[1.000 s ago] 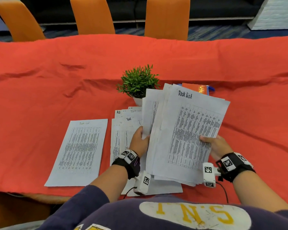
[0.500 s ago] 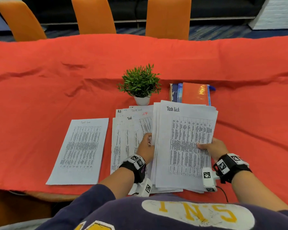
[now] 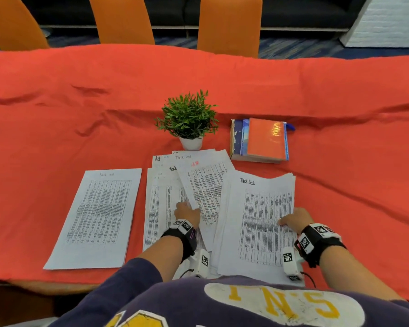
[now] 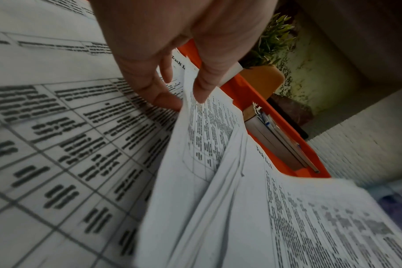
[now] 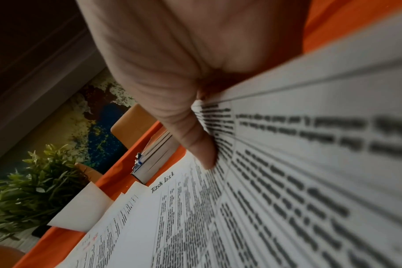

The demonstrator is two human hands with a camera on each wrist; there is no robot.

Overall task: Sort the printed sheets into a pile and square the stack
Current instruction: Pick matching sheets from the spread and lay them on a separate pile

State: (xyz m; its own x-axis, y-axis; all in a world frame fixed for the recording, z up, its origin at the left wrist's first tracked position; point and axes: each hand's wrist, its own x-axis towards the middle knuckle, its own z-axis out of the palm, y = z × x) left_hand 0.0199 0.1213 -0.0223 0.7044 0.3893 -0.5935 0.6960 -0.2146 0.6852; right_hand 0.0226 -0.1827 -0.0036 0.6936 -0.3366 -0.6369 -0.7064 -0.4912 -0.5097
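My right hand (image 3: 287, 221) grips the right edge of a thick stack of printed sheets (image 3: 255, 223), its top page headed "Task list". The right wrist view shows the thumb (image 5: 195, 143) pressed on the stack's top page (image 5: 287, 181). My left hand (image 3: 185, 208) pinches one tilted printed sheet (image 3: 207, 187) by its left edge, between thumb and fingers (image 4: 158, 92). That sheet (image 4: 195, 141) fans out from under the stack. Beneath it lies a loose pile of sheets (image 3: 159, 199). A single sheet (image 3: 97, 215) lies flat to the left.
A red cloth (image 3: 57, 114) covers the table. A small potted plant (image 3: 189, 119) stands just behind the papers, and a stack of books (image 3: 261, 140) with an orange cover lies to its right. Orange chairs (image 3: 229, 24) line the far side.
The stack in my right hand has come down from a raised tilt to low over the table at the right. My left hand now pulls one sheet out leftward.
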